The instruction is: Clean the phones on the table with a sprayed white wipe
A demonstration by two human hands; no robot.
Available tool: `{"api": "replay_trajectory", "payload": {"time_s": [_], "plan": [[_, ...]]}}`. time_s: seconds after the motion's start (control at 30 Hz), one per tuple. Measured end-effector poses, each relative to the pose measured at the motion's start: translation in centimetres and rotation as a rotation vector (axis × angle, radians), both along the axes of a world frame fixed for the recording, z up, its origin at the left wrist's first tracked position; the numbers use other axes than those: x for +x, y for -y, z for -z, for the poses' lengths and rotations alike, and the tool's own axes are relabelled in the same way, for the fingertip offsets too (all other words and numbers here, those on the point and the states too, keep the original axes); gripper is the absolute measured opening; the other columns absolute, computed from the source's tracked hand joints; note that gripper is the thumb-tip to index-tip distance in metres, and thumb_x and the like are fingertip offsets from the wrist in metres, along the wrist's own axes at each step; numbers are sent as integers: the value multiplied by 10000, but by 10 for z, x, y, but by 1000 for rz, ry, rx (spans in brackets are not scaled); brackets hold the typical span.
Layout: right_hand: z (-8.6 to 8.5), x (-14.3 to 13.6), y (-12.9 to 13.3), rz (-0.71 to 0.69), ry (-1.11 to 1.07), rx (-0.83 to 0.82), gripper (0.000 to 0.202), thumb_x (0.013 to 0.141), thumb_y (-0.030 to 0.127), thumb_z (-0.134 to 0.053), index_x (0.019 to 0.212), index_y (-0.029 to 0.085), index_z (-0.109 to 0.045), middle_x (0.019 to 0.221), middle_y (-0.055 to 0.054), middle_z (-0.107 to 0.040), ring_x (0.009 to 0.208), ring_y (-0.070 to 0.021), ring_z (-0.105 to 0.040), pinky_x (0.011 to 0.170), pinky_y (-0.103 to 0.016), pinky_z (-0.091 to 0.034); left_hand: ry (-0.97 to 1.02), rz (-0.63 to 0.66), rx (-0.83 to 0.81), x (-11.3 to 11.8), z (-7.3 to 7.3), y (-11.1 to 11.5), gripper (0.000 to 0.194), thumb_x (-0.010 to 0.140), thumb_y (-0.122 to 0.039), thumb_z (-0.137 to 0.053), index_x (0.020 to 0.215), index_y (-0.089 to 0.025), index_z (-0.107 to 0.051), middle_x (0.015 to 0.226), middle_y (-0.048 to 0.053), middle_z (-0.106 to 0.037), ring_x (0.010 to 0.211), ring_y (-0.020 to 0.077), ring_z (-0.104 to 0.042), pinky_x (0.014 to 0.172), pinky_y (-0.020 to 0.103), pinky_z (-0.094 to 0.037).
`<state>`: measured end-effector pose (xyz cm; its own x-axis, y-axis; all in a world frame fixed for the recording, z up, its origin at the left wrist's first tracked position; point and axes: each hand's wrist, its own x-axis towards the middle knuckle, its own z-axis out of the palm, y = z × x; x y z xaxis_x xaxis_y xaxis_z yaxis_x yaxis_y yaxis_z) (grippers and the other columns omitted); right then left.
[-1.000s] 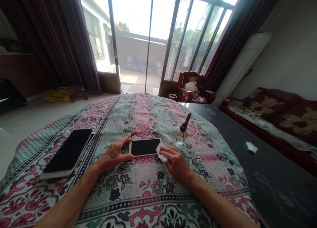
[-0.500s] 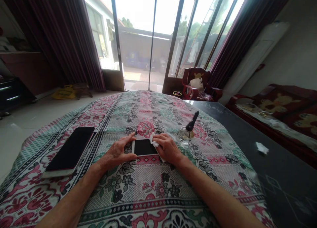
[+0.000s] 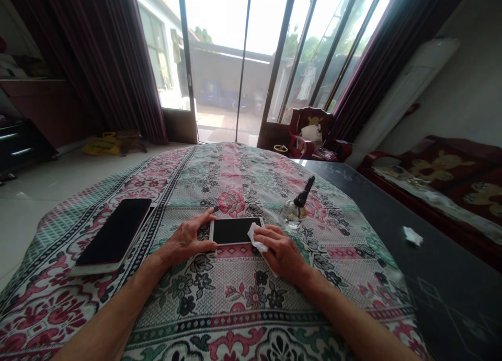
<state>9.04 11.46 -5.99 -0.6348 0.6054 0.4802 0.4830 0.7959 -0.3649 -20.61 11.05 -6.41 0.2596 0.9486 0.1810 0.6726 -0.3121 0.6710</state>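
Observation:
A white-framed smartphone (image 3: 232, 231) with a dark screen lies face up on the patterned tablecloth (image 3: 243, 277). My left hand (image 3: 189, 239) steadies its left end, thumb at the near corner and fingers at the far corner. Bunched under the fingers of my right hand (image 3: 283, 248) is a white tissue (image 3: 258, 238), pressed on the right end of the phone's screen. Just beyond that hand stands a small clear bottle (image 3: 294, 213) with a black top, some clear liquid inside.
Left of my hands, a larger dark-screened device (image 3: 114, 231) rests on a pale flat item (image 3: 98, 268). A crumpled tissue (image 3: 412, 236) lies on the dark tabletop (image 3: 443, 277) at right. Beyond are a red armchair (image 3: 309, 120) and glass doors (image 3: 219, 73).
My right hand has slid the tissue rightward and slightly nearer along the phone's screen, uncovering more of it. My left hand keeps its hold on the phone's left end.

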Motion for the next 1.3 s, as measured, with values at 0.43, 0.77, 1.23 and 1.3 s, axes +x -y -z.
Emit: {"api": "replay_trajectory", "payload": {"time_s": [0.43, 0.77, 1.23, 1.3], "plan": [[-9, -18, -2, -100, 53, -36, 264, 893, 139, -453, 1049, 239, -640, 1166, -24, -640, 1012, -187, -571, 970, -389, -433, 18, 135, -122, -14, -7, -4, 843, 713, -350, -660, 1448, -225, -266, 1376, 38, -489, 1217, 249, -481, 1050, 338, -357], [-5, -72, -2, -226, 45, -20, 305, 833, 99, -486, 1070, 244, -612, 1184, -8, -629, 1024, -175, -560, 989, -358, -406, -4, 114, -110, -12, -9, -2, 858, 711, -389, -678, 1446, -199, -278, 1366, 48, -499, 1249, 263, -455, 1084, 353, -320], [3, -48, -25, 39, -161, 15, 170, 717, 72, -561, 756, 202, -663, 888, -30, -703, 809, -176, -600, 822, -329, -464, 11, 124, -144, -9, -16, -1, 827, 716, -324, -653, 1442, -200, -277, 1358, 55, -501, 1203, 249, -485, 1058, 354, -345], [1, -39, -31, 124, -152, 20, 166, 720, 65, -551, 708, 199, -650, 856, -38, -696, 787, -181, -595, 797, -330, -469, 15, 123, -139, -10, -15, -1, 827, 711, -311, -653, 1441, -211, -280, 1356, 44, -502, 1199, 244, -486, 1052, 344, -350]]}}
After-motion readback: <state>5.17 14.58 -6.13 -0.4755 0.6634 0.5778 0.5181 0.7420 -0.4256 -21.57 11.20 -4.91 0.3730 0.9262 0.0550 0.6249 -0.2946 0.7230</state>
